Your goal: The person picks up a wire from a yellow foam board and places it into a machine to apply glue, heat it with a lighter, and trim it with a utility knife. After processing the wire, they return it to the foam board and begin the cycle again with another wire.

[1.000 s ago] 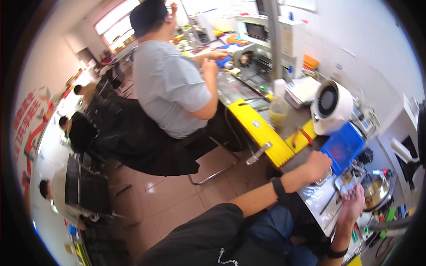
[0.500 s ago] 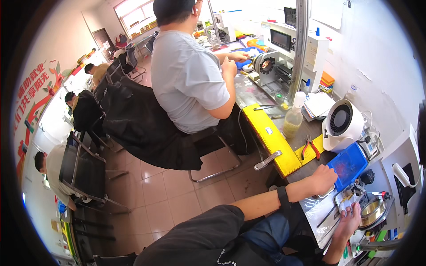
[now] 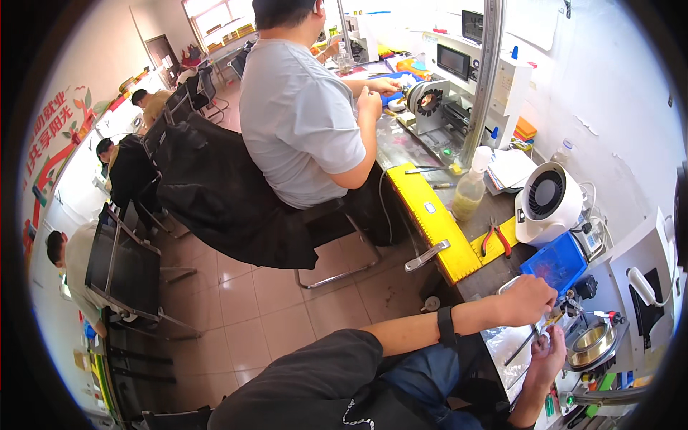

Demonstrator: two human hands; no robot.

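Observation:
My left hand (image 3: 529, 299), with a black band on its wrist, is closed with fingertips pointing down near the machine's front. What it pinches, if anything, is hidden. Just below it, my right hand (image 3: 548, 358) has thumb and fingers curled together around something small and pale that I cannot make out. To the right of both hands sits a round brass-coloured ring (image 3: 592, 345) on the bench machine. A blue tray (image 3: 553, 262) lies beyond my left hand, and a metal dish (image 3: 510, 284) shows partly behind the wrist.
Red-handled pliers (image 3: 496, 239) lie by a yellow strip (image 3: 433, 222) along the bench edge. Farther off stand a white fan (image 3: 548, 192) and a spray bottle (image 3: 471, 190). A co-worker in a grey shirt (image 3: 294, 122) sits at another machine.
My left hand has lifted from beside the blue tray and come right, over toward my right hand. The right hand's fingers have curled in more. The whole view has shifted slightly.

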